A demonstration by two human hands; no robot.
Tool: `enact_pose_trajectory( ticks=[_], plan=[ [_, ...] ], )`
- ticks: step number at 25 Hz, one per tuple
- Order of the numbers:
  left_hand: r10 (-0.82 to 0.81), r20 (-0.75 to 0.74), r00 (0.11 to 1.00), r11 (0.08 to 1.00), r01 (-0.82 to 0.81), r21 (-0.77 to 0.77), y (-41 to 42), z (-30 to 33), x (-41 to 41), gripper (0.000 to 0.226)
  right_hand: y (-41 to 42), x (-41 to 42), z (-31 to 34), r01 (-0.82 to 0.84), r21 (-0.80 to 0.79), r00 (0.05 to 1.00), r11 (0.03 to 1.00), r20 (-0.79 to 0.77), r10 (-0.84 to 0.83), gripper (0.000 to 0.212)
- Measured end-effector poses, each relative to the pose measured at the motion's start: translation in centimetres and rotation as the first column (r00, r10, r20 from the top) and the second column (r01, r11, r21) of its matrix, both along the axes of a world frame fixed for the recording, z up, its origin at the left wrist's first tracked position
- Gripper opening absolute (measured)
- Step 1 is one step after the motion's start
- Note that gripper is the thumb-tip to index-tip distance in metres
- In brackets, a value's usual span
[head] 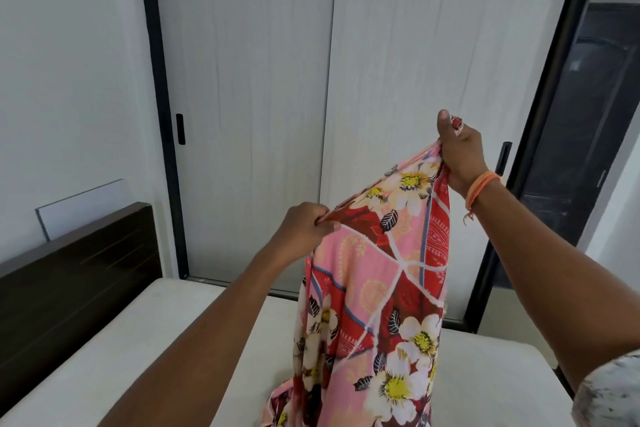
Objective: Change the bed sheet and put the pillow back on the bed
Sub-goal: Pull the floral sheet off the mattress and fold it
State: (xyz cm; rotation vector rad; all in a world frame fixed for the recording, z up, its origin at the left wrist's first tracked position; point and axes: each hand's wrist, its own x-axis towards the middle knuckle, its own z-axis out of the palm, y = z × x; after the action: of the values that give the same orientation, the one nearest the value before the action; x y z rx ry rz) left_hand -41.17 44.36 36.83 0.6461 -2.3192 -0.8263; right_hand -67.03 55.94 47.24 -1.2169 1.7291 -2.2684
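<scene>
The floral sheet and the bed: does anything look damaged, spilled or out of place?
Nothing stands out. The floral sheet hangs bunched from the left hand and right hand, not yet spread over the bare mattress. No pillow is in view.

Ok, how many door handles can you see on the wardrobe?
2. One black handle sits on the left sliding door's left edge; the other handle is on the right door's right edge, just beyond the right hand.

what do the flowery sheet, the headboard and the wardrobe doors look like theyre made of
Flowery sheet: thin woven cloth, probably cotton, matte; it hangs in soft folds from both hands.
Headboard: dark wood or wood-look laminate, slight sheen, with horizontal grain lines.
Wardrobe doors: pale laminate board with faint vertical grain, matte, in a dark frame, likely metal.
</scene>
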Motion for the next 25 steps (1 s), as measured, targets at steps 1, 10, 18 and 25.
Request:
enact_pose_trajectory(
  ticks=[1, 10, 18, 25],
  plan=[
    [0.056, -0.006, 0.998, 0.998, -0.056, -0.015, 0.0, -0.7, -0.1, 0.029, -0.3, 0.0, -0.1, 0.002, -0.013, 1.000, 1.000, 0.012, -0.002, 0.056],
    [0.388, -0.236, 0.891, 0.843, -0.240, 0.481, -0.7, -1.2, -0.7, 0.027, -0.9, -0.2, -1.4, 0.260, 0.109, 0.956, 0.959, -0.171, -0.240, 0.059],
    [-0.026, 0.131, 0.991, 0.996, 0.014, 0.092, -1.6, 4.9, 2.6, 0.021, 0.9, -1.9, -4.2, 0.691, 0.308, 0.689, 0.654, -0.552, -0.470, 0.066],
    [-0.137, -0.117, 0.984, 0.983, 0.150, 0.107, 2.3, 3.3, -1.7, 0.014, -1.0, 9.3, -7.6, 0.102, 0.237, 0.823, 0.966, -0.565, 0.052, 0.037]
  ],
)
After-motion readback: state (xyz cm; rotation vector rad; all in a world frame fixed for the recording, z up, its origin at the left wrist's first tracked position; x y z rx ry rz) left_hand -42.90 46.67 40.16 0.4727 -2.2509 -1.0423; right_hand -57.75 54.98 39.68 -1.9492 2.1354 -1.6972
